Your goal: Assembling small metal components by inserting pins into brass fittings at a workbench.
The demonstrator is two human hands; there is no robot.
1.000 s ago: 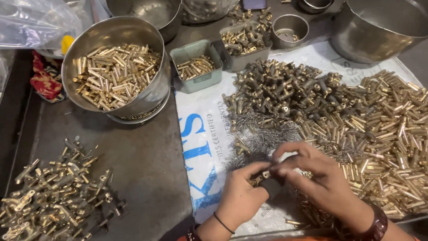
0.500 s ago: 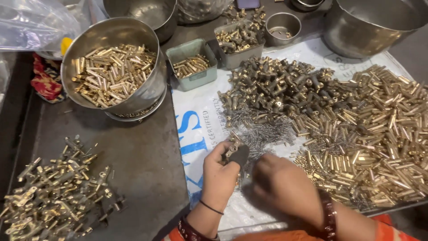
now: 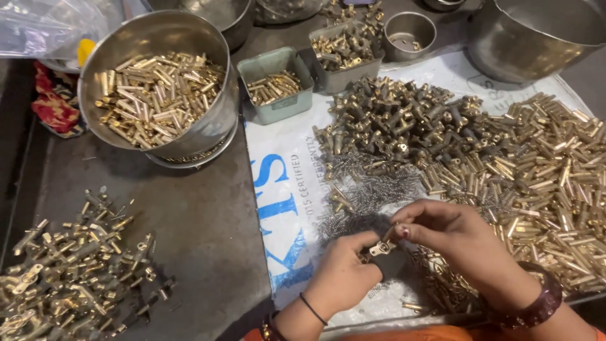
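Fingers of our left hand and right hand pinch one small brass fitting between them, both closed on it, above the springs on the sheet.

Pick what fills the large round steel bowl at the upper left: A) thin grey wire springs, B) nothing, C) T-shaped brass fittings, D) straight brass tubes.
D: the large round steel bowl is heaped with straight brass tubes, with no springs or T-shaped fittings among them.
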